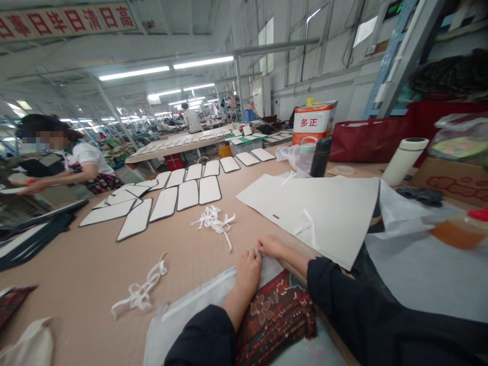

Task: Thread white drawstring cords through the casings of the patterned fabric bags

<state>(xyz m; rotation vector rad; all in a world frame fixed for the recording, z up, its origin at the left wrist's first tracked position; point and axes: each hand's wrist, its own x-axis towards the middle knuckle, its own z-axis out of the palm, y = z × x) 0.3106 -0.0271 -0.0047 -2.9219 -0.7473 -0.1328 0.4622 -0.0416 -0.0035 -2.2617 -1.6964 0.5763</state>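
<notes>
Side by side at the near edge of the table are my two hands, fingers curled. My left hand [248, 270] is closed on the upper edge of a frosted plastic bag [190, 302]. Beside it, my right hand [270, 247] pinches at the bag's corner; its fingertips are partly hidden. Under my forearms lies a folded stack of dark red, flower-patterned fabric [272, 317] with a fringed edge. Just ahead of my hands sits a tangle of white ribbon [215, 219], and a second white ribbon bundle [141, 290] is to the left.
Rows of white panels with dark edging [188, 194] cover the far part of the table [183, 244]. On the right are a large pale sheet [324, 208], a black bottle [321, 157], a white thermos [404, 161] and a red-lidded container [459, 229]. A co-worker [82, 165] stands at left.
</notes>
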